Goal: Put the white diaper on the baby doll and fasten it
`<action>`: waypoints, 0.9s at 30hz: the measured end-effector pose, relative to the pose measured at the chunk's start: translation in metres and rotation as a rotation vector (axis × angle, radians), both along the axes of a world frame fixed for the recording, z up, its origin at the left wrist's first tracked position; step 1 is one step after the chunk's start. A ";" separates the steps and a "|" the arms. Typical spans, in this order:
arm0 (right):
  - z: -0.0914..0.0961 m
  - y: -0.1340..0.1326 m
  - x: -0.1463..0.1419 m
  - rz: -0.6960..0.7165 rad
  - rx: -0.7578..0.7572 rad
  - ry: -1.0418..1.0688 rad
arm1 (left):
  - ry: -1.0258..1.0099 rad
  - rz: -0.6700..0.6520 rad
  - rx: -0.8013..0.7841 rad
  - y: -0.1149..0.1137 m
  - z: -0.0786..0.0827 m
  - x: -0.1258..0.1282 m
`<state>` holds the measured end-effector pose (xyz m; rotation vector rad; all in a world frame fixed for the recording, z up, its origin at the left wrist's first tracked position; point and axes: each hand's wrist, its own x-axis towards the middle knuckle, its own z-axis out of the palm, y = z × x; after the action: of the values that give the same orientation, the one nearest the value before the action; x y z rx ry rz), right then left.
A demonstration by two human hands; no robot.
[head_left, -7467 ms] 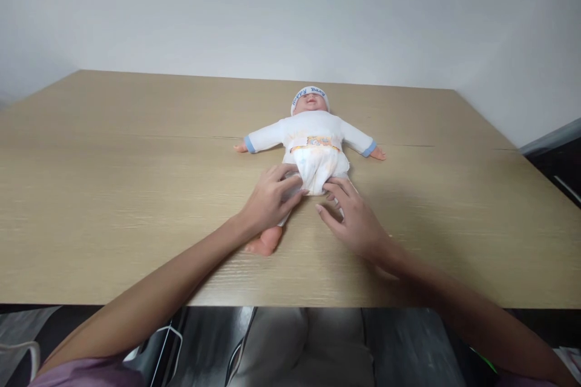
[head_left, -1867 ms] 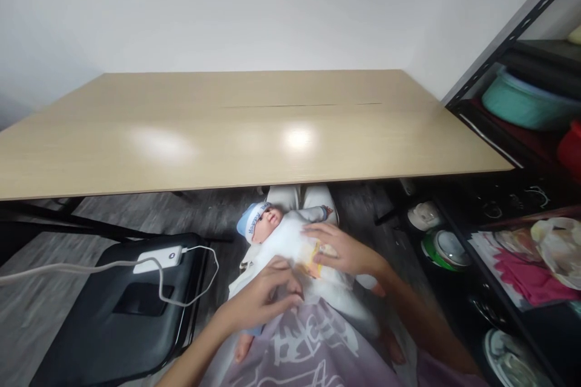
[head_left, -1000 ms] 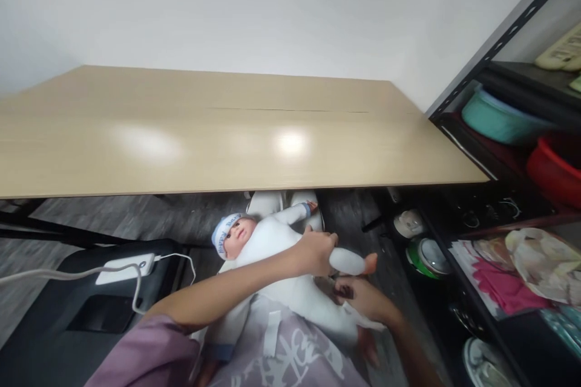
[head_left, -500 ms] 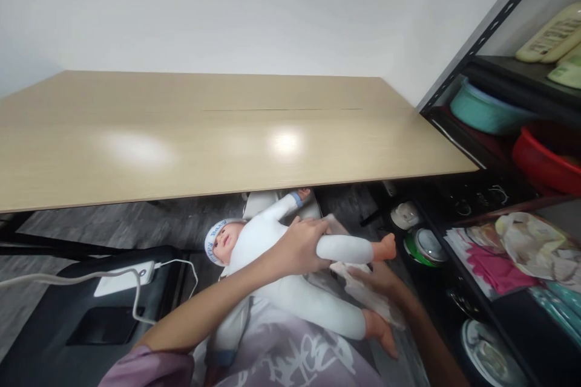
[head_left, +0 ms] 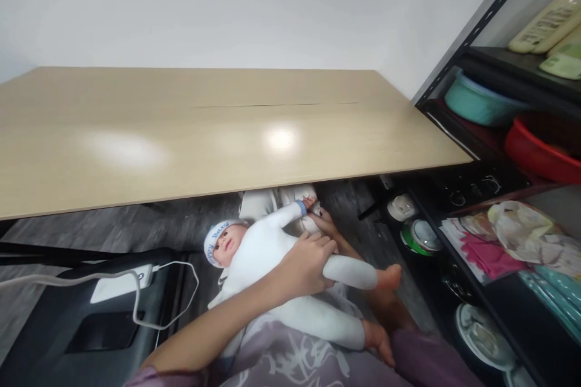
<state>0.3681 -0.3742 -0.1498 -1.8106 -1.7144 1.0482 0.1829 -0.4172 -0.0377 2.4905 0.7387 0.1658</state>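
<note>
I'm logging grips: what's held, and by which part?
The left hand grips the doll high on one leg; whether the right hand holds anything is unclear.

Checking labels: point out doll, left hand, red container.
Doll [head_left: 265, 247]: head view, on its torso.
Left hand [head_left: 308, 263]: head view, on its back.
Red container [head_left: 532, 156]: head view, on its outer wall.

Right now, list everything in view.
doll: 1, white-clothed, on lap
cap: 1, blue-white, on doll
table: 1, light brown, ahead
wall: 1, pale, behind table
chair: 1, black, left
device: 1, white, on chair
cable: 1, white, over chair
slab: 1, black, on chair
shelving: 1, black, right
basins: 2, teal and red, shelving
containers: count unclear, yellowish, upper shelving
cloth: 1, pink, lower shelving
other items: count unclear, mixed, lower shelving
shirt: 1, purple, bottom centre
left grip: 1, bare, around doll's leg
right grip: 1, bare, beyond doll's leg, partly hidden
</note>
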 end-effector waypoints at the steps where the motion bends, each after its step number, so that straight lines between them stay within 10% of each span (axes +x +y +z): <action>1: -0.010 0.013 -0.006 -0.137 -0.048 0.016 | 0.002 -0.008 0.006 0.000 -0.001 0.000; 8: -0.058 0.018 0.002 -0.345 0.081 -0.031 | 0.108 -0.103 0.099 -0.008 -0.001 0.007; 27: -0.093 0.034 -0.002 -0.227 0.258 0.016 | 0.131 -0.113 0.171 -0.013 -0.008 0.010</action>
<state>0.3657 -0.3397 -0.2426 -1.7735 -1.5134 0.7117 0.1931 -0.4298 -0.0461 2.7192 0.6584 0.0255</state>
